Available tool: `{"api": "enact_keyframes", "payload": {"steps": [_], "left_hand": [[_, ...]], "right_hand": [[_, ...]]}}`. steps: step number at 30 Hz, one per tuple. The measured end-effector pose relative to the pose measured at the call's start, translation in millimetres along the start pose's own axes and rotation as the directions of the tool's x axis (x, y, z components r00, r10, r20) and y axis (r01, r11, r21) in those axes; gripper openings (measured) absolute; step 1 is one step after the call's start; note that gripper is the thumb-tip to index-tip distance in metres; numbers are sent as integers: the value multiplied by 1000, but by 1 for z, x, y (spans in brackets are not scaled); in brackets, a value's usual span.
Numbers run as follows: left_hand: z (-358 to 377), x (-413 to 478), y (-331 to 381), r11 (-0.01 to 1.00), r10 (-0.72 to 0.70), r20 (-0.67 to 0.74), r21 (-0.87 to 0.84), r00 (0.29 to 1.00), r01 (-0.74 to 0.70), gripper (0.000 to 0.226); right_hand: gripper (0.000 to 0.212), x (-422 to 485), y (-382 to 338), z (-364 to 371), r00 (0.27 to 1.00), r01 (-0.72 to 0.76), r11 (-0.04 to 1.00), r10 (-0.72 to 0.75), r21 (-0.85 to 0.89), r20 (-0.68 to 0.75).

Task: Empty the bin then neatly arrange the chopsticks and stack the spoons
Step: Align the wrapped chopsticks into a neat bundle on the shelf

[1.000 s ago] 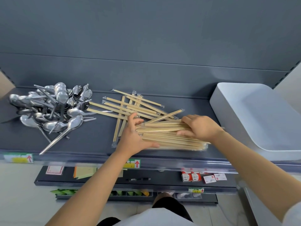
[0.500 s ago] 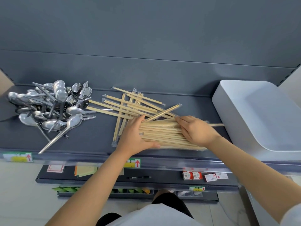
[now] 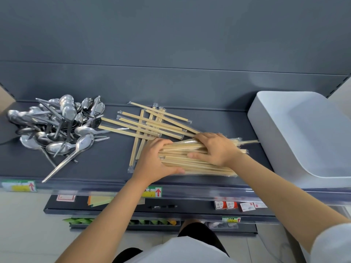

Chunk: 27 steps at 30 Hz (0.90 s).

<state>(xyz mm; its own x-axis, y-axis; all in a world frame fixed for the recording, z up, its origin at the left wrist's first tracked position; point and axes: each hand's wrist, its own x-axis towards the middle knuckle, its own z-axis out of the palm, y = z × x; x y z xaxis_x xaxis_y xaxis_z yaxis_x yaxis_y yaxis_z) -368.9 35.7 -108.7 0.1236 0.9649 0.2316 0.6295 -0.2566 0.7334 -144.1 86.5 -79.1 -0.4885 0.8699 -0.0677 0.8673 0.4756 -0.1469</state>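
A bundle of wrapped wooden chopsticks (image 3: 190,164) lies lengthwise near the front of the dark grey shelf (image 3: 106,160). My left hand (image 3: 153,162) cups the bundle's left end, thumb under its front edge. My right hand (image 3: 216,149) lies over the top of the bundle, fingers curled round it. Behind them, several loose chopsticks (image 3: 152,124) lie crossed in a heap. A pile of steel spoons (image 3: 58,126) sits at the left of the shelf. The white bin (image 3: 303,137) stands upside down on the right.
The shelf's grey back wall (image 3: 171,86) rises right behind the loose chopsticks. One long spoon (image 3: 76,154) points toward the front lip with its price labels (image 3: 152,191). Lower shelves with small boxes (image 3: 226,205) are beneath.
Both hands closed in on the bundle: the left slid against its left end, and the right moved left and curled over the top, squaring the sticks together.
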Motion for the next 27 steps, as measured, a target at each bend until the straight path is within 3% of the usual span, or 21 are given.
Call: {"api": "enact_keyframes", "payload": {"steps": [7,10,14,16,18,22,25,27], "left_hand": [[2,-3,-2,998,51,-42,24,998,-50,86],[2,-4,-1,996,53,-77,79,996,-46,78],[0,-5,6,918,155,-91,381,984,-109,79],[-3,-3,11,783,266,-16,587,964,-207,78],[-8,2,16,683,318,118,660,941,-314,83],[-2,10,25,654,273,362,609,891,-448,88],[5,9,25,661,222,375,621,900,-422,87],[7,8,21,679,217,360,612,907,-405,87]], "right_hand": [[75,-1,-4,14,974,19,985,-57,-171,-221],[77,-1,-4,14,975,36,984,-73,-176,-210],[79,-1,-5,13,980,44,982,-78,-183,-183],[77,-3,-4,12,982,52,981,-84,-188,-168],[74,-5,-3,13,979,56,981,-90,-185,-180],[74,-11,-3,15,985,74,991,-90,-112,-147],[72,-17,4,6,983,89,986,-64,139,-173],[62,-23,14,0,946,-30,978,94,205,-310]]}}
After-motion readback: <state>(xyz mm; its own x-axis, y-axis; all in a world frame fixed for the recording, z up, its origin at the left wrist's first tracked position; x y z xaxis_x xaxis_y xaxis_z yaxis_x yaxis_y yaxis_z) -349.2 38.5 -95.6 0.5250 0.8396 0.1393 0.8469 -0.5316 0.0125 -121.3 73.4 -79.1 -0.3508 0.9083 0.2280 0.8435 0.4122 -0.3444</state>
